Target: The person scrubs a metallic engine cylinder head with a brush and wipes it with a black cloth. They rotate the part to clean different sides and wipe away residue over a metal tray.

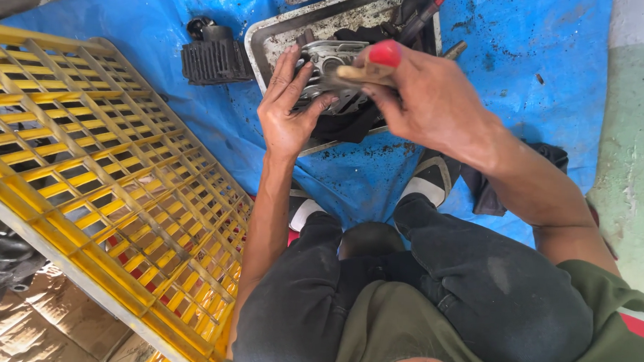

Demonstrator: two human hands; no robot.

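Note:
My left hand [288, 103] rests with spread fingers on a grey metal engine part [325, 65] that lies in a dirty metal tray [264, 37]. My right hand [418, 98] grips a wooden-handled brush with a red end [374, 60] and holds it over the same engine part. A dark rag [350, 124] lies under the part at the tray's near edge. I squat over the tray, knees in dark trousers below the hands.
A black finned engine cylinder [213, 57] sits on the blue tarp [544, 60] left of the tray. A yellow plastic grid crate [91, 164] leans at the left. A screwdriver with a red handle [425, 15] lies in the tray. Green-painted floor runs along the right.

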